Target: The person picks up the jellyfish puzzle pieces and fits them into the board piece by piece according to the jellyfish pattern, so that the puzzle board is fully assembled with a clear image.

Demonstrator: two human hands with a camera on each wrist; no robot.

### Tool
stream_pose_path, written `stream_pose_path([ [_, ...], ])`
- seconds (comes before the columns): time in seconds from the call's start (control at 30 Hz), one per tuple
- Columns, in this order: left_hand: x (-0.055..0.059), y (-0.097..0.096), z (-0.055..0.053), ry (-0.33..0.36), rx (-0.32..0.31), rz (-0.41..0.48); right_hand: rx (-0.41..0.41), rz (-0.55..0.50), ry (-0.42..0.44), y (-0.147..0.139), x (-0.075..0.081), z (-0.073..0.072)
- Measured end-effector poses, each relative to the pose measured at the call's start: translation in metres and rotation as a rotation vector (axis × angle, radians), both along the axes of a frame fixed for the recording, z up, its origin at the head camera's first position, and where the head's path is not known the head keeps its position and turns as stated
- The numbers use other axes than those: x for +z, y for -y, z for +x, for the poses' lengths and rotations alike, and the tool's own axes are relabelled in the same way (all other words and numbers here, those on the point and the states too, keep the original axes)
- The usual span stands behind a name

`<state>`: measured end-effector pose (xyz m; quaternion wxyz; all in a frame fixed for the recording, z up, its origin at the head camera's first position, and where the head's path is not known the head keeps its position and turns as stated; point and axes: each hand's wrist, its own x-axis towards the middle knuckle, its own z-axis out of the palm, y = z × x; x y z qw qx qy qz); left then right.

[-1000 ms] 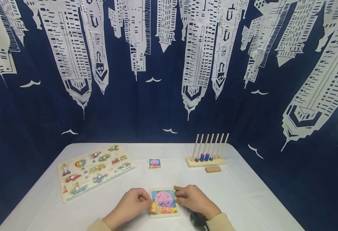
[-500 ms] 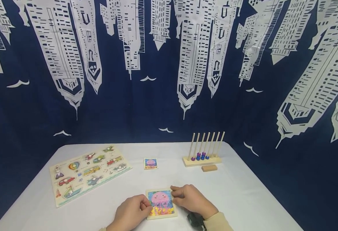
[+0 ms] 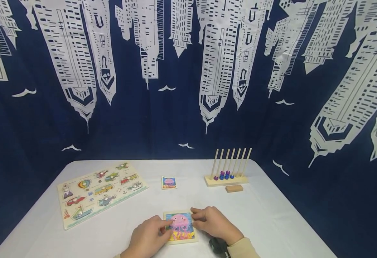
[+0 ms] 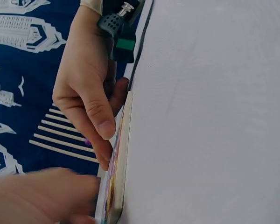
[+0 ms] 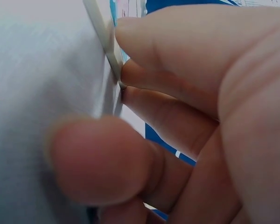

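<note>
A jellyfish picture puzzle (image 3: 181,225) in a pale wooden frame lies flat on the table in front of me. My left hand (image 3: 150,234) is over its left side, the index finger and thumb apart above the picture. In the left wrist view this left hand (image 4: 46,193) is blurred. My right hand (image 3: 215,224) holds the puzzle's right edge, with fingertips at the upper right corner and along the side. Close up in the right wrist view, the right-hand fingers (image 5: 177,46) touch the edge of the frame (image 5: 105,37).
A small jellyfish picture card (image 3: 169,182) lies behind the puzzle. A wooden vehicle peg puzzle (image 3: 102,195) is at the left. At the back right stands a bead rack (image 3: 227,181) with upright rods, a small wooden block (image 3: 234,188) before it. A dark wrist camera (image 3: 218,246) sits under my right wrist.
My left hand has gone from the puzzle's lower left corner slightly up and onto the picture, its finger and thumb spreading. The lower left of the picture now lies even. My right hand keeps its place.
</note>
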<state>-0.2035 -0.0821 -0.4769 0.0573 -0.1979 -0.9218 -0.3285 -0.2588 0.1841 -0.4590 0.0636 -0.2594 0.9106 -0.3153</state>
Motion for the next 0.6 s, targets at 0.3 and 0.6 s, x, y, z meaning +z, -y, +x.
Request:
stream_pose_path([
  [0.3,-0.001,0.004,-0.001,0.059,-0.053,-0.062,0.004,-0.011,-0.006,0.0,0.001,-0.002],
  [0.6,0.033,0.032,-0.004,-0.264,0.256,0.087,-0.038,0.023,-0.086,0.002,0.0,0.0],
])
